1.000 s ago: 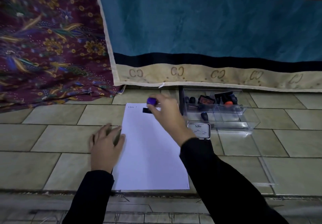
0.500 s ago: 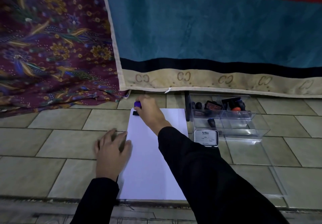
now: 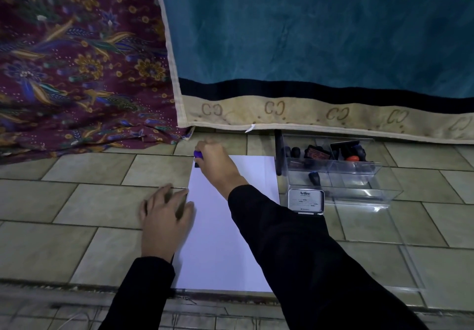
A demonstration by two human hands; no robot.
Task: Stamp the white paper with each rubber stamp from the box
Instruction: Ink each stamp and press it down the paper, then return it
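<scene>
My right hand (image 3: 218, 161) gripped the purple stamp (image 3: 198, 154) on the white paper's (image 3: 220, 240) far-left corner, my left hand (image 3: 164, 217) lay flat on its edge, and the box (image 3: 333, 175) sat rightward, nearer my right.

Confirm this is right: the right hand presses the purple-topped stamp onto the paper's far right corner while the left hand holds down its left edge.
Wrong corner. The head view shows the right hand pressing the purple-topped stamp onto the paper at its far left corner; the left hand does hold down its left edge.
</scene>
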